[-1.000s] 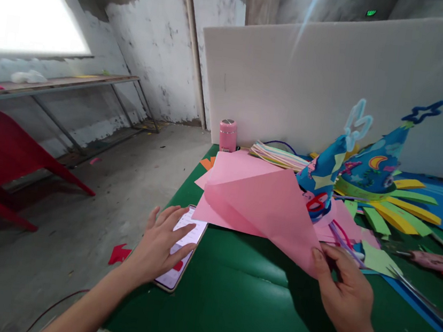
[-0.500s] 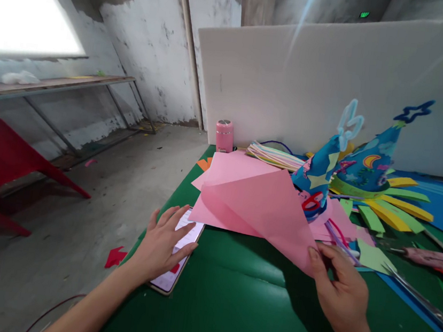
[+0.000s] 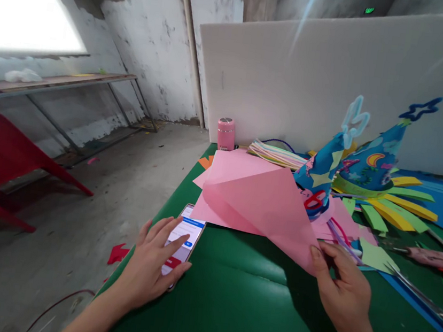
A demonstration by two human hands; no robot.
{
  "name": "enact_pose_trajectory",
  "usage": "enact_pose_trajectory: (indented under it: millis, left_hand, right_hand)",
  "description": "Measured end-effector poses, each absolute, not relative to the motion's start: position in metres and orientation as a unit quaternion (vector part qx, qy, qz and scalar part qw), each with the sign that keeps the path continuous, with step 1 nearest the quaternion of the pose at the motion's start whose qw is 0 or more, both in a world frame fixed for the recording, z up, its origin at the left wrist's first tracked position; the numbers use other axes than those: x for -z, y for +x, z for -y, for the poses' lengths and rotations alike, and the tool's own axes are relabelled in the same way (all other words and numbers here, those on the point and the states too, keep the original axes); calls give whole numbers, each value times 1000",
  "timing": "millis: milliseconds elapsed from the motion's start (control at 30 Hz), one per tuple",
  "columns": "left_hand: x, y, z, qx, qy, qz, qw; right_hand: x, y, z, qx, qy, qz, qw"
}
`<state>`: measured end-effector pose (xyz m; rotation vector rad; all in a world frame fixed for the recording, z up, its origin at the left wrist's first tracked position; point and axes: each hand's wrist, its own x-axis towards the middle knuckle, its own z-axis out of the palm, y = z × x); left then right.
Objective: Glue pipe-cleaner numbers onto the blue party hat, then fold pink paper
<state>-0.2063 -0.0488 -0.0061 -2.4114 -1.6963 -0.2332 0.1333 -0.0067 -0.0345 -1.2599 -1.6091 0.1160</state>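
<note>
My right hand (image 3: 342, 283) pinches the lower right corner of a pink sheet of paper (image 3: 257, 200), lifting that corner off the table. The rest of the sheet overlaps another pink sheet (image 3: 241, 166) lying behind it. Over a smartphone (image 3: 191, 232) at the table's left edge, my left hand (image 3: 157, 258) is spread with its fingers apart. The phone's screen is lit and shows a blue bar and a red area. Part of the screen is hidden under my fingers, and the pink paper covers its upper right corner.
On the green table (image 3: 240, 308) stand a pink canister (image 3: 226, 134) and two blue cone hats (image 3: 378, 158). Red-handled scissors (image 3: 314, 201), a pink glue gun (image 3: 432, 257), metal tweezers (image 3: 423, 296) and paper strips lie rightward. A red chair (image 3: 0, 160) stands at left.
My left hand has drawn back lower on the phone, uncovering more of the screen, which now shows a blue bar. My right hand still holds the paper corner.
</note>
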Motion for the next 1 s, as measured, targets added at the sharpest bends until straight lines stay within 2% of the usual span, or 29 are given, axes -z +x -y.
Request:
enact_pose_trajectory:
  millis: [367,633,867,1000]
  left_hand:
    - [7,-201,60,65,-815,568,96]
    - [5,-181,66,174,-767,589,185]
    - [9,-164,73,254,-741,595,181]
    - [14,-140,82,327,-749,561,129]
  right_hand:
    - [35,132,7,-41,-529,670,519]
    - [31,134,7,-34,-523,662,536]
    - [30,135,9,-26,-534,636,556]
    - [28,136,9,-15,-534,623,571]
